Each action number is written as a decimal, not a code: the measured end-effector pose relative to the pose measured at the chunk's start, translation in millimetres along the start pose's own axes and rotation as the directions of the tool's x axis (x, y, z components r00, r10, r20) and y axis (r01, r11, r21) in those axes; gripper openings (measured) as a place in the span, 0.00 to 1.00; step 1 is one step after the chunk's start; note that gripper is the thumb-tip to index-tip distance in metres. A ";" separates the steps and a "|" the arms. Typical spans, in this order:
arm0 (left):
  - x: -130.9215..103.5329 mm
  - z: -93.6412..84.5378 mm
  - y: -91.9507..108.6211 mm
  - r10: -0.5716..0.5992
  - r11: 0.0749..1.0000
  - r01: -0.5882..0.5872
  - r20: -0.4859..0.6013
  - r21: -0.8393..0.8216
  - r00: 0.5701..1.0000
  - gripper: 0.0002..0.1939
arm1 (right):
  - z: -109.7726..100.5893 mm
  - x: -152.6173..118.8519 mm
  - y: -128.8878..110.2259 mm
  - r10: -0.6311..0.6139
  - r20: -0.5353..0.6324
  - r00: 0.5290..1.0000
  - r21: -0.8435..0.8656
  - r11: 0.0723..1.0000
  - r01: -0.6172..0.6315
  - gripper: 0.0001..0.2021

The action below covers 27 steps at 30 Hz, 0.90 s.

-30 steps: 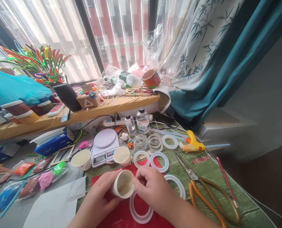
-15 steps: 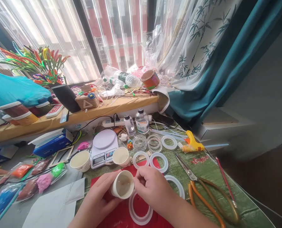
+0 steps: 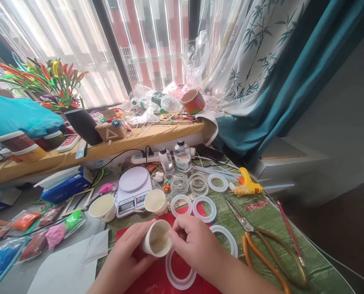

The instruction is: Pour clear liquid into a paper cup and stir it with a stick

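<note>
A small white paper cup point(image 3: 158, 239) tilts towards me, some cloudy liquid at its bottom. Around its left side wrap the fingers of my left hand point(image 3: 129, 249). At the cup's right rim, my right hand point(image 3: 194, 241) is closed in a pinch; whatever is between the fingertips is hidden. Below the hands a white silicone ring mold point(image 3: 181, 283) lies on a red sheet point(image 3: 148, 279). Another ring mold point(image 3: 232, 241) is partly behind my right wrist, and two smaller ones, including this ring mold point(image 3: 204, 209), lie beyond the hands.
Behind the cup stand two paper cups point(image 3: 155, 201), a kitchen scale point(image 3: 134, 192) and two clear bottles point(image 3: 182, 158). To the right lie large scissors point(image 3: 246, 226), a yellow glue gun point(image 3: 248, 183) and a red pencil point(image 3: 292, 237). Bagged colored clay point(image 3: 55, 236) is at left.
The whole view has shifted very slightly. Both hands keep the same hold at the cup, with only a tiny movement of the right fingers along its rim.
</note>
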State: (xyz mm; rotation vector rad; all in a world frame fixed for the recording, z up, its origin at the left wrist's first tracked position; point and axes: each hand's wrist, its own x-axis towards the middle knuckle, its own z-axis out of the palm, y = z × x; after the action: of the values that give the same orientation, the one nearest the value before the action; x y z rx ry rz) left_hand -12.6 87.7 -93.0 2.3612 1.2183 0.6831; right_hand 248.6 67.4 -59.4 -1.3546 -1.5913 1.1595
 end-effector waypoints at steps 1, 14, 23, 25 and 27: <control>-0.1 0.0 -0.1 -0.002 1.000 0.002 -0.002 0.003 1.000 0.27 | -0.3 0.0 -0.3 0.002 -0.011 1.000 0.001 1.000 -0.002 0.12; -0.7 -1.5 1.7 0.029 1.000 -0.029 0.007 0.001 1.000 0.27 | 0.7 1.7 1.2 0.004 -0.046 0.999 -0.070 0.998 -0.007 0.11; 1.8 -1.9 5.6 0.060 0.998 -0.060 0.009 -0.006 0.998 0.28 | -1.2 1.6 1.2 -0.009 0.005 1.000 -0.021 1.000 0.009 0.12; 2.6 -2.2 6.2 0.062 0.998 -0.062 0.009 -0.002 0.998 0.28 | -1.0 1.7 1.8 -0.010 -0.014 1.000 -0.035 0.999 0.010 0.12; 2.9 -2.6 6.8 0.064 0.998 -0.064 0.005 0.001 0.998 0.28 | -0.8 1.6 2.7 0.013 0.001 1.000 -0.041 0.999 -0.013 0.13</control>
State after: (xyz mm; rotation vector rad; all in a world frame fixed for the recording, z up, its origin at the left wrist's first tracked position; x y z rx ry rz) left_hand -8.3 86.8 -86.5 2.4104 1.1459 0.6973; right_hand 249.9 69.3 -61.7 -1.3929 -1.6169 1.1415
